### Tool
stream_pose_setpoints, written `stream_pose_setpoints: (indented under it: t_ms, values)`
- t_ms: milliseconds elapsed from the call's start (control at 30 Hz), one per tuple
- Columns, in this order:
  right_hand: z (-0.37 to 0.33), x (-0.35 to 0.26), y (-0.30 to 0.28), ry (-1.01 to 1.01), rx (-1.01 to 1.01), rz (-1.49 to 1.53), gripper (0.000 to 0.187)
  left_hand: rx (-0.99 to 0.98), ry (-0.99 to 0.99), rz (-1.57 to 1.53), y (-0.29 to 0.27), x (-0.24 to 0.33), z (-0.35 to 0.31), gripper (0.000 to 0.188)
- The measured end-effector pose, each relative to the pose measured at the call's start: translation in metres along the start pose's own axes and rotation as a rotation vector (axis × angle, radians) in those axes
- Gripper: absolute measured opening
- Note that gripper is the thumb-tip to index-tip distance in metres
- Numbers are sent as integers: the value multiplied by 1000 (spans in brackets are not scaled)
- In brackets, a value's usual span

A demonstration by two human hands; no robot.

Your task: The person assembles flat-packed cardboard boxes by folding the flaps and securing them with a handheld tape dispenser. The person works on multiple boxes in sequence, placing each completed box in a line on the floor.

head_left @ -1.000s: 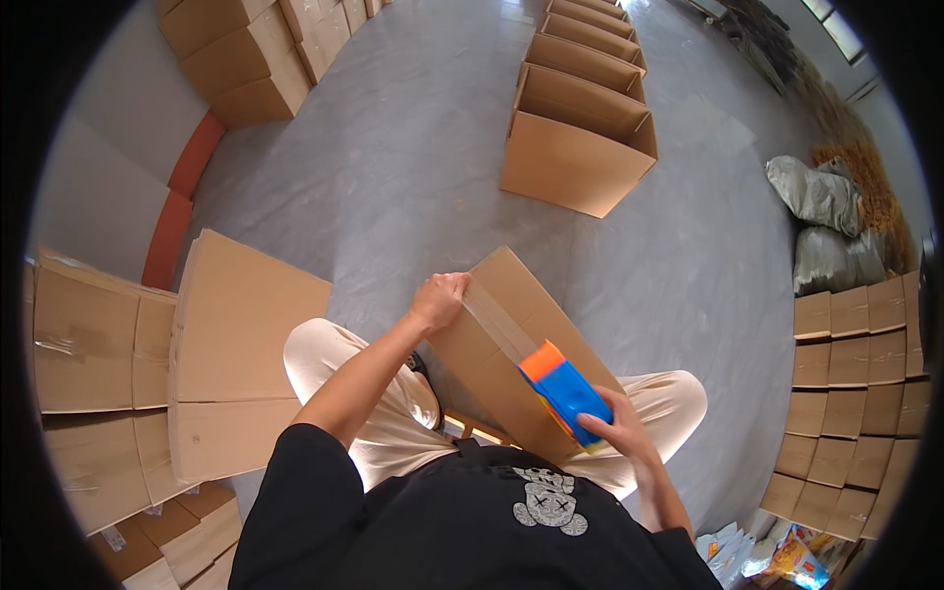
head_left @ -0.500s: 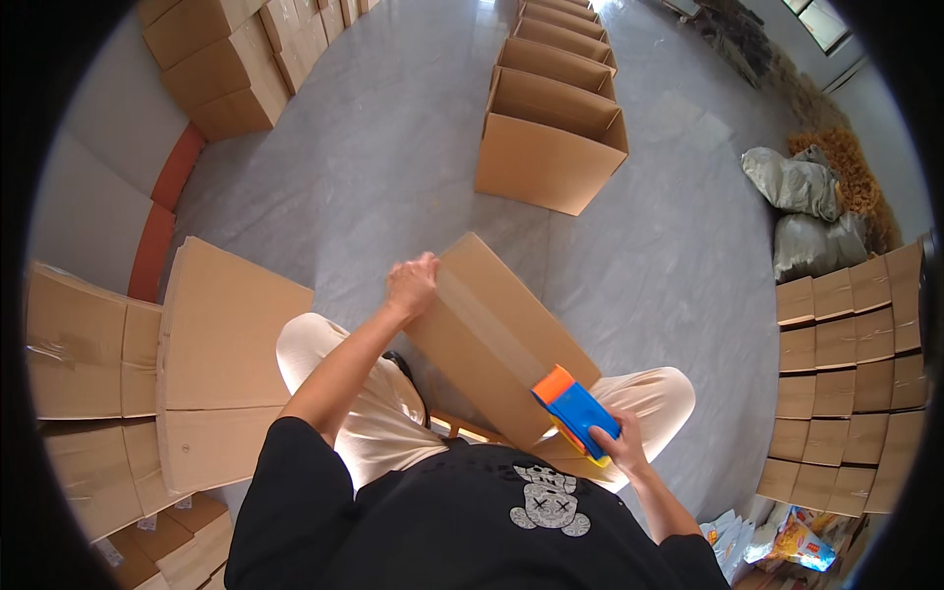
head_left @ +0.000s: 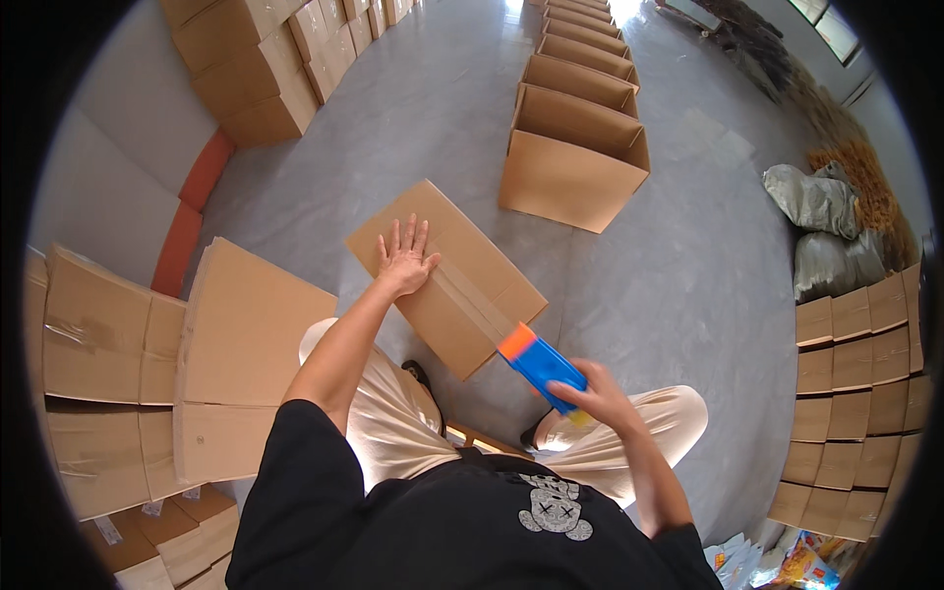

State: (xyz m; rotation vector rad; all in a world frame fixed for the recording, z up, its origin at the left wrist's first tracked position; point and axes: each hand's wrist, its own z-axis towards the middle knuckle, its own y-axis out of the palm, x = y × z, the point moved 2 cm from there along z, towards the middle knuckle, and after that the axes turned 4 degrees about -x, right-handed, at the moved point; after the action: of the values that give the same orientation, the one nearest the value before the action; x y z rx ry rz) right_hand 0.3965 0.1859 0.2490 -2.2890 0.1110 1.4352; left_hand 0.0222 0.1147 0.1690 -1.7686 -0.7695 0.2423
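Note:
A brown cardboard box sits in front of my knees, turned at an angle, with a strip of tape along the seam of its face. My left hand lies flat on that face, its fingers spread, across the far part of the seam. In my right hand is a blue tape dispenser with an orange front end and a bit of yellow at the back. The orange end meets the near edge of the box, at the seam. My right fingers wrap round its body and partly hide it.
A row of open cardboard boxes runs away across the grey floor. Flattened cardboard leans at my left, beside stacked boxes. More boxes are stacked at right, below filled sacks. Further stacks stand far left.
The box has moved away from my body and its face now lies flatter. My left hand has gone from gripping its edge to lying spread on it. The dispenser has shifted left and forward.

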Motion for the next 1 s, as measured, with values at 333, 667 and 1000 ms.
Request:
stream_pose_setpoints:
  t_ms: [333, 667, 1000]
  values:
    - [0, 91, 5, 433, -114, -272, 58, -9, -250, -76, -16, -25, 15, 138]
    - [125, 146, 146, 444, 41, -89, 49, -9, -231, -55, -23, -37, 19, 141]
    - [89, 109, 55, 307, 873, 965, 38, 199, -329, -371, -10, -61, -9, 99]
